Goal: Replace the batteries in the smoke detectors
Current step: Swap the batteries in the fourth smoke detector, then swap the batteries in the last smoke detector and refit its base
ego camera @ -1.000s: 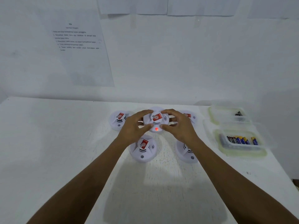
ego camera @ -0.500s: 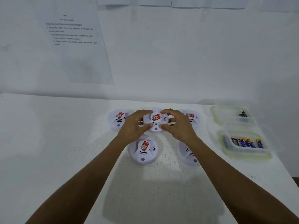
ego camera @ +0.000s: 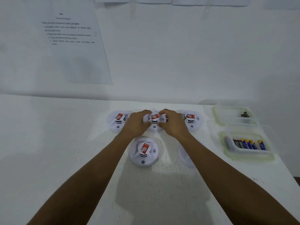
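Matte white table (ego camera: 56, 151), round plastic detectors (ego camera: 143, 151)

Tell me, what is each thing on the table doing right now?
Middle detector: face up, light off, held by both hands.
Left hand: fingers grip its left side.
Right hand: fingers grip its right side.
Front detector: face up, untouched.
Near tub: open, batteries inside.
Far tub: open, nearly empty.
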A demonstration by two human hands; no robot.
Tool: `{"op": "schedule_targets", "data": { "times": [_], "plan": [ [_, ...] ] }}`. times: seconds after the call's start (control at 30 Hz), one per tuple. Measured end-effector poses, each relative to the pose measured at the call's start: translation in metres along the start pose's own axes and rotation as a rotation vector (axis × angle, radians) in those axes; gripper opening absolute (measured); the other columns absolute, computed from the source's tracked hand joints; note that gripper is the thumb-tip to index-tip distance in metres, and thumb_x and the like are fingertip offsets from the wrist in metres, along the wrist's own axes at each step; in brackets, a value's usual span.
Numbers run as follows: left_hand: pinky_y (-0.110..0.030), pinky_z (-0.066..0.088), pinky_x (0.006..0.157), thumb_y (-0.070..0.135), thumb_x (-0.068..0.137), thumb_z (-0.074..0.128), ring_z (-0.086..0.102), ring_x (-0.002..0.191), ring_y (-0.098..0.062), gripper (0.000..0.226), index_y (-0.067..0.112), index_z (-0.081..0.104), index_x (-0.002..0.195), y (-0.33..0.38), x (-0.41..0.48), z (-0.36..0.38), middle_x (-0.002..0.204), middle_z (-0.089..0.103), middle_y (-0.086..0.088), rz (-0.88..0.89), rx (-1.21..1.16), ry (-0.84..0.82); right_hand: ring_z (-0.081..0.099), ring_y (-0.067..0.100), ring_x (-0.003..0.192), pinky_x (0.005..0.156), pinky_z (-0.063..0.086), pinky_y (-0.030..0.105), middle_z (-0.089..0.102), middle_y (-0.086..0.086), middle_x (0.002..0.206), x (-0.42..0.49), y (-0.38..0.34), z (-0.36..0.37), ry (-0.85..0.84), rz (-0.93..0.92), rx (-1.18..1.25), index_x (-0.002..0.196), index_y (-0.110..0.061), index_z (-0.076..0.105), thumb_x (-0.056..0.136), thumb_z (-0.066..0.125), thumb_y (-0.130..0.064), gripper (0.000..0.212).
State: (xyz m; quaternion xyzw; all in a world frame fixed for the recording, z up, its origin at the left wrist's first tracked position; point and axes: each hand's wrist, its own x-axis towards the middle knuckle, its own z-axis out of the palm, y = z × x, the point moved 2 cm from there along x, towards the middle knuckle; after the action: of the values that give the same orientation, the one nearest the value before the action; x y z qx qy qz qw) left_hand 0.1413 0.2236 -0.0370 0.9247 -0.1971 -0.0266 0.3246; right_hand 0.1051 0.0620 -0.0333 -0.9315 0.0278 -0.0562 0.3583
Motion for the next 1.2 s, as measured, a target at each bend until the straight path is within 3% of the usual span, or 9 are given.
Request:
{"op": "schedule_targets", "data": {
  "times": [0.2, 0.33, 0.47, 0.57, 0.63, 0.8, 0.9, 1.03, 1.2],
  "plan": [
    [-0.021, 0.026, 0.102, 0.025, 0.089, 0.066, 0.040, 0.129, -0.019, 0.046, 0.017, 0.052, 0.132, 0.012, -0.001, 0.008, 0.138, 0.051, -0.003, 0.064, -0.044, 0.122, 0.066, 0.011, 0.078, 0.074, 0.053, 0.028, 0.069, -0.004, 0.102, -0.012, 0.018, -0.043, 0.182, -0.006, 0.042, 0.108, -0.024, 0.068, 0.088, 0.067, -0.016, 0.022],
    [-0.023, 0.033, 0.099, 0.030, 0.085, 0.070, 0.043, 0.124, -0.019, 0.050, 0.018, 0.053, 0.132, 0.044, 0.006, 0.023, 0.133, 0.055, -0.002, 0.207, -0.022, 0.043, 0.066, 0.019, 0.091, 0.082, 0.053, 0.035, 0.070, -0.001, 0.103, -0.020, 0.054, -0.082, 0.291, 0.092, -0.019, 0.105, -0.022, 0.068, 0.091, 0.055, -0.008, 0.024],
    [-0.040, 0.036, 0.104, 0.042, 0.080, 0.069, 0.057, 0.113, -0.028, 0.049, 0.014, 0.061, 0.119, 0.076, 0.023, 0.049, 0.117, 0.066, -0.007, 0.271, 0.142, -0.059, 0.061, 0.027, 0.106, 0.088, 0.046, 0.031, 0.064, 0.011, 0.121, -0.028, 0.079, -0.094, 0.148, 0.207, -0.053, 0.122, -0.015, 0.060, 0.094, 0.050, -0.006, 0.032],
    [-0.047, 0.017, 0.115, 0.049, 0.079, 0.069, 0.050, 0.124, -0.026, 0.062, 0.019, 0.051, 0.131, 0.094, 0.036, 0.066, 0.128, 0.061, -0.003, 0.244, 0.320, -0.139, 0.062, 0.027, 0.104, 0.083, 0.047, 0.030, 0.064, 0.011, 0.122, -0.031, 0.085, -0.091, 0.062, 0.201, -0.031, 0.124, -0.015, 0.059, 0.093, 0.047, -0.003, 0.035],
    [-0.045, 0.014, 0.116, 0.048, 0.080, 0.069, 0.048, 0.127, -0.026, 0.069, 0.017, 0.045, 0.137, 0.099, 0.038, 0.072, 0.134, 0.056, -0.005, 0.230, 0.356, -0.167, 0.064, 0.025, 0.099, 0.082, 0.051, 0.031, 0.067, 0.008, 0.117, -0.034, 0.087, -0.091, 0.041, 0.172, -0.023, 0.121, -0.015, 0.061, 0.091, 0.050, -0.002, 0.034],
    [-0.038, 0.043, 0.100, 0.040, 0.076, 0.077, 0.055, 0.110, -0.018, 0.056, 0.020, 0.056, 0.123, 0.090, 0.029, 0.070, 0.119, 0.062, 0.000, 0.242, 0.054, -0.096, 0.065, 0.023, 0.096, 0.083, 0.056, 0.043, 0.067, 0.006, 0.112, -0.044, 0.088, -0.092, -0.007, 0.030, -0.009, 0.122, -0.021, 0.058, 0.076, 0.069, -0.005, 0.050],
    [-0.028, 0.042, 0.097, 0.038, 0.077, 0.078, 0.051, 0.110, -0.007, 0.059, 0.021, 0.055, 0.128, 0.090, 0.015, 0.052, 0.126, 0.059, 0.004, 0.215, -0.173, 0.006, 0.062, 0.016, 0.097, 0.085, 0.055, 0.038, 0.065, 0.005, 0.117, -0.049, 0.082, -0.103, 0.104, -0.122, -0.023, 0.121, -0.018, 0.063, 0.075, 0.081, -0.013, 0.050],
    [-0.022, 0.047, 0.099, 0.041, 0.082, 0.071, 0.056, 0.108, 0.000, 0.056, 0.019, 0.054, 0.131, 0.098, -0.005, 0.030, 0.121, 0.060, 0.013, 0.172, -0.351, 0.118, 0.058, 0.016, 0.107, 0.091, 0.047, 0.027, 0.063, 0.003, 0.122, -0.058, 0.066, -0.121, 0.232, -0.345, -0.126, 0.120, -0.013, 0.064, 0.082, 0.078, -0.024, 0.042],
    [-0.016, 0.042, 0.102, 0.041, 0.076, 0.074, 0.053, 0.118, 0.001, 0.071, 0.023, 0.044, 0.138, 0.103, -0.032, 0.025, 0.130, 0.054, 0.018, 0.187, -0.560, 0.084, 0.068, 0.006, 0.076, 0.074, 0.055, 0.022, 0.072, 0.000, 0.097, -0.070, 0.047, -0.134, 0.319, -0.192, 0.179, 0.126, -0.018, 0.059, 0.091, 0.068, -0.025, 0.037]
  ]
}}
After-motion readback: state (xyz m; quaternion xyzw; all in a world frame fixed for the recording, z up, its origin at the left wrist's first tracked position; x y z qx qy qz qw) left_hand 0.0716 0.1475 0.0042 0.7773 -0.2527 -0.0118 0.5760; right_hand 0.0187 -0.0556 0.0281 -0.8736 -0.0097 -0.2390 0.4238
